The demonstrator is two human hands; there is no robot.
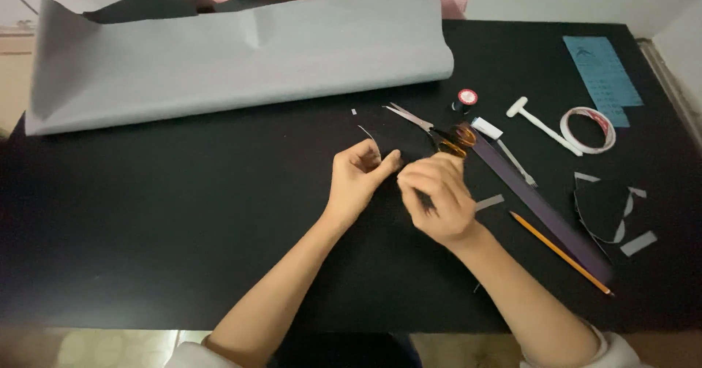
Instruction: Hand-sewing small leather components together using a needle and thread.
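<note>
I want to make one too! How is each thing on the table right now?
left hand: pinching a small black piece
right hand: pinching same piece
scissors: lying open, unused
grey paper sheet: partly rolled, curled edges
tape roll: lying flat
pencil: lying loose
ruler: lying flat

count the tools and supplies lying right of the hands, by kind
scissors: 1
pencil: 1
ruler: 1
tape roll: 1
thread spool: 1
white T-shaped tool: 1
craft knife: 1
total: 7
</note>
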